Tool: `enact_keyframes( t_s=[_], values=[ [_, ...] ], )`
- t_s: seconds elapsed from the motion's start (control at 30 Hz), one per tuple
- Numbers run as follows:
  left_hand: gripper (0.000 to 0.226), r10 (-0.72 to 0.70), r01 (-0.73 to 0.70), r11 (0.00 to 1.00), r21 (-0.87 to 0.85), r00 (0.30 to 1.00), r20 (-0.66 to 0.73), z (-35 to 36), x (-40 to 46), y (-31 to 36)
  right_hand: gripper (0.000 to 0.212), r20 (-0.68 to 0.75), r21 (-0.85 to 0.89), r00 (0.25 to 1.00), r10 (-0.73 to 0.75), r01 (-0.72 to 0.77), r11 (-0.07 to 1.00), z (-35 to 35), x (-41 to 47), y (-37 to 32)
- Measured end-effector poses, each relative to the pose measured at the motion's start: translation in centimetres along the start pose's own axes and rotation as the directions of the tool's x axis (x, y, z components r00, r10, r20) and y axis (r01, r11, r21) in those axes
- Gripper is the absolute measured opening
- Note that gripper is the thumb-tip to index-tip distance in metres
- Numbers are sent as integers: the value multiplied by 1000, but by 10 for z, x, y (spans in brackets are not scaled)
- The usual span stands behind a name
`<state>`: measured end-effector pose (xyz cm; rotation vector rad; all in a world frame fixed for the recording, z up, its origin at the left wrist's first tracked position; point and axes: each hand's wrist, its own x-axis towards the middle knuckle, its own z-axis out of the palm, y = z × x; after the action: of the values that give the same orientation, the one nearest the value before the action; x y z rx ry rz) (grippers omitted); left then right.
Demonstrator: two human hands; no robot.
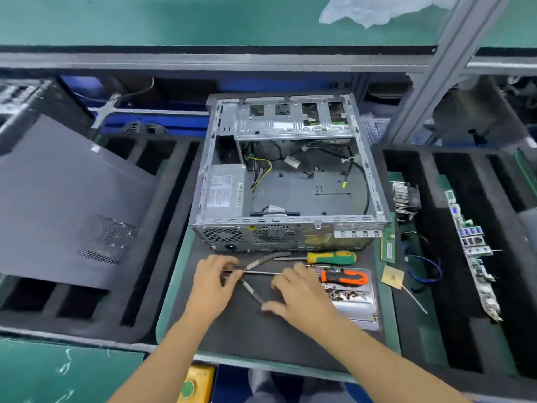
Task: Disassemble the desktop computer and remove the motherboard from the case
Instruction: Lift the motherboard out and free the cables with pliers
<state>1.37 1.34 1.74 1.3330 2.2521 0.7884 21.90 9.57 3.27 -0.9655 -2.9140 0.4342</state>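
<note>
The open grey computer case (290, 221) lies on the dark mat, with only the power supply (223, 190) and loose cables inside. The motherboard (473, 248) stands on edge in a slot of the black foam tray on the right. In front of the case, my left hand (215, 283) pinches the thin metal shaft of the orange-handled screwdriver (344, 278). My right hand (302, 295) rests flat over that shaft, and its thumb touches the end of a small grey tool (252, 292) lying on the mat.
A yellow-green screwdriver (331, 257) lies against the case's rear. A metal tray (354, 309) holds several screws. A heatsink (405, 199), RAM stick (388, 245) and CPU (392, 276) lie to the right. The dark side panel (58, 199) leans on the left foam tray.
</note>
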Motion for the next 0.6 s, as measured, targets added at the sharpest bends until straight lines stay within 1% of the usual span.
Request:
enact_keyframes(
  t_s=[0.03,0.07,0.1,0.13,0.23,0.33,0.4,0.47,0.6],
  values=[
    [20,63,-64,989,135,998,11,-1,-1,-9,61,104,-63,995,15,-8,998,7,4,-11],
    [26,84,-86,970,226,996,23,-2,-1,-16,68,181,-97,983,38,-20,995,14,9,-19],
    [26,81,-84,959,271,996,22,-3,-1,-22,70,240,-95,969,67,-46,994,22,13,-25],
    [23,62,-65,957,282,998,19,-4,-1,-26,66,259,-76,962,89,-71,995,27,16,-30],
    [15,-10,10,969,245,1000,0,-9,6,-36,44,243,-38,965,104,-98,994,30,25,-38],
    [11,-4,1,973,230,1000,14,-11,17,-38,28,233,-17,967,103,-101,995,26,23,-38],
    [11,2,-2,981,194,1000,2,-11,22,-36,24,213,6,975,60,-63,998,22,18,-36],
    [10,-7,10,991,136,1000,-22,-11,27,-35,23,164,36,986,8,-14,999,15,12,-34],
    [11,-9,13,996,84,999,-46,-10,33,-38,21,100,56,995,19,-25,998,-6,7,-30]
  ],
)
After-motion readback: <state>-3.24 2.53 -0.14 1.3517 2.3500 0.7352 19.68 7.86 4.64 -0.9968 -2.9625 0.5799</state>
